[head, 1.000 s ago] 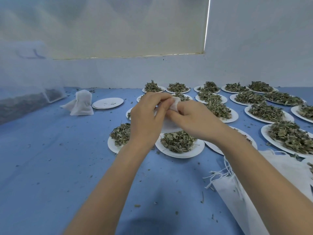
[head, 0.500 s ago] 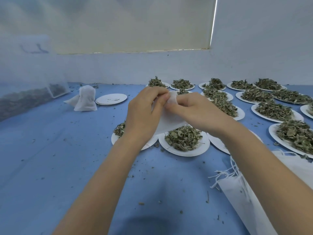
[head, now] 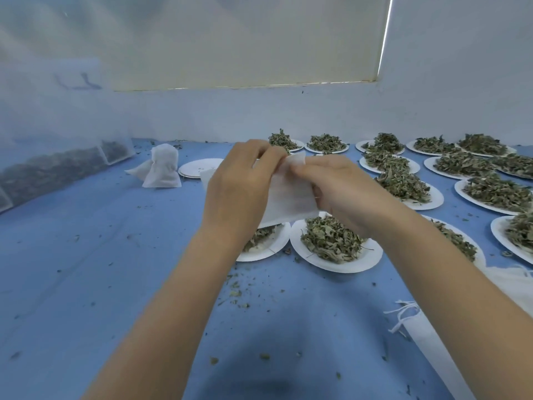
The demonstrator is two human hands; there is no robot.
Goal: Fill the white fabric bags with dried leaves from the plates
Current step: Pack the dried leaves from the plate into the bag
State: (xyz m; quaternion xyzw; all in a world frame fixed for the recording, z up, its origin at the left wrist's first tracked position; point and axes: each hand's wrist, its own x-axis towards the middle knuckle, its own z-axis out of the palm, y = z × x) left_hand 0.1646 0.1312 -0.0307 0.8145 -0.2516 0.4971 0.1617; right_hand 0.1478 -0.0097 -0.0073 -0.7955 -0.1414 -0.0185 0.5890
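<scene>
With your left hand and right hand both pinching the white bag above the nearest plate, part its mouth wide before scooping leaves.

Near left: the blue table cover lies bare apart from leaf crumbs, an open way in from the near edge.
Centre: the left hand and right hand pinch a white fabric bag above two plates of dried leaves, blocking the middle.
Right and far right: plates of leaves sit close together with only narrow strips between.
Near right: a heap of empty bags with loose strings covers the corner.
Far left: a filled bag stands just beside an empty plate.
Left edge: clear sacks of leaves line the side.
</scene>
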